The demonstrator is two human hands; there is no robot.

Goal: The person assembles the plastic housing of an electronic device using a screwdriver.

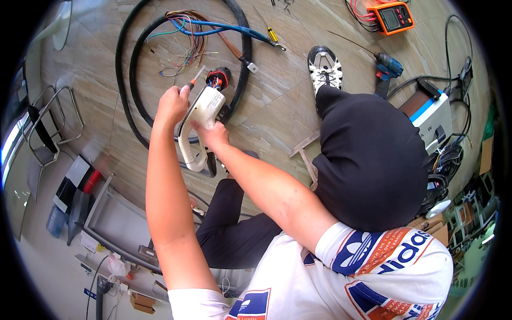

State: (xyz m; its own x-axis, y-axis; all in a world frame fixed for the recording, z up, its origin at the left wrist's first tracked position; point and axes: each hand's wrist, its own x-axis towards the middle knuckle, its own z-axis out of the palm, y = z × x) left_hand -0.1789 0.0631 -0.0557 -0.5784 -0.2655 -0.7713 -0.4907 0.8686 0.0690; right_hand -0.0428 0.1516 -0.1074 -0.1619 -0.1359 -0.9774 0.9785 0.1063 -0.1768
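My left hand (172, 104) is closed around a small screwdriver (196, 78) with an orange-red grip, its shaft pointing up and to the right over the floor. My right hand (212, 134) grips a white handle-shaped plug housing (200, 120) from below. The housing's front end meets a black round connector (219, 78) with coloured wires inside, which ends a thick black cable (128, 64) looped on the floor. The screwdriver sits just left of the housing's top.
Loose coloured wires and a blue cable (224, 31) lie inside the loop. An orange meter (393, 17), a blue cordless drill (388, 66), a white box device (434, 112), a yellow-handled tool (272, 35) and a metal frame (114, 221) lie around me. My shoe (324, 66) rests ahead.
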